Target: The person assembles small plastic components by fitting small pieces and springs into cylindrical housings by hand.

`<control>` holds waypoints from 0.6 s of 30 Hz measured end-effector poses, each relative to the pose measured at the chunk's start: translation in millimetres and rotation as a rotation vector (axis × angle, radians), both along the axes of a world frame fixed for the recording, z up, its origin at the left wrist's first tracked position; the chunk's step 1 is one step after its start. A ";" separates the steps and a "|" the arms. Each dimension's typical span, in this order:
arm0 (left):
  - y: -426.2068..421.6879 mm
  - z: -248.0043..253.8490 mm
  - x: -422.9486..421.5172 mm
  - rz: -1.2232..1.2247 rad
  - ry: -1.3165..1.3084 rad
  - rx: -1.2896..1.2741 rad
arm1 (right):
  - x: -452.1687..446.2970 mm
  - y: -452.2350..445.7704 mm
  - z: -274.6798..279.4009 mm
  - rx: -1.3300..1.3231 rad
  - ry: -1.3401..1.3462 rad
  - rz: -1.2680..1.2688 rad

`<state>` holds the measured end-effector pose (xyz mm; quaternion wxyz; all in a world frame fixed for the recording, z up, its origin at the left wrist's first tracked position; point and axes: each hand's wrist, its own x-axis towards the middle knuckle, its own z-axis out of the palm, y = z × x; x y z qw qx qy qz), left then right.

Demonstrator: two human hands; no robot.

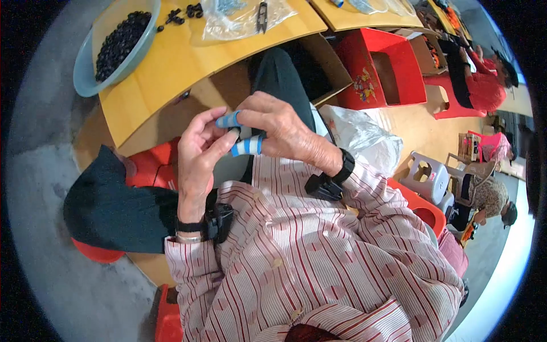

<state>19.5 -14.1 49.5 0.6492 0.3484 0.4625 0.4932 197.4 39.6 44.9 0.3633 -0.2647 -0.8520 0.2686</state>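
My left hand and my right hand meet above my lap, fingertips close together. A small black piece shows at the tip of my left thumb, pinched between the hands; its exact shape is mostly hidden by the fingers. Blue-and-white tape wraps fingers of my right hand. Beyond the hands, a pale blue basin on the table holds many small black pieces. More black pieces lie loose beside it. Black thread snips rest on a clear plastic bag.
The yellow wooden table edge runs across in front of me. Under it are a cardboard box and a red box. A clear bag and grey stool stand right. Other people sit farther off.
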 end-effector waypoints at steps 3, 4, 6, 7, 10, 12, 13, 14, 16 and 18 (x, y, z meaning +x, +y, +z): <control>-0.4 1.5 -1.8 -0.051 0.064 0.025 | -0.1 -4.7 -1.5 -0.037 -0.032 -0.003; -1.4 1.2 -1.0 -0.052 0.083 0.027 | -1.0 -7.6 -2.2 -0.045 -0.047 -0.005; -2.7 -2.8 1.5 -0.048 0.120 0.034 | -0.9 -7.3 -1.8 -0.061 -0.091 0.008; -2.7 -5.7 3.1 -0.040 0.103 0.046 | -0.2 -7.2 -2.2 -0.074 -0.119 0.021; -3.4 -15.0 6.1 -0.044 0.103 0.039 | 0.9 -11.1 -2.1 -0.037 -0.196 0.047; -3.5 -17.8 2.4 -0.076 0.179 -0.012 | 2.8 -8.1 1.6 0.001 -0.252 0.058; -3.2 -17.5 2.5 -0.079 0.182 -0.021 | 3.6 -7.7 4.1 0.000 -0.282 0.068; -2.9 -16.9 3.1 -0.080 0.184 -0.030 | 4.4 -7.8 6.1 0.000 -0.312 0.080; -3.1 -15.9 3.9 -0.080 0.166 -0.044 | 6.0 -8.7 9.0 -0.003 -0.336 0.080; -2.6 -15.3 4.6 -0.081 0.123 -0.051 | 8.2 -8.5 10.3 0.000 -0.347 0.075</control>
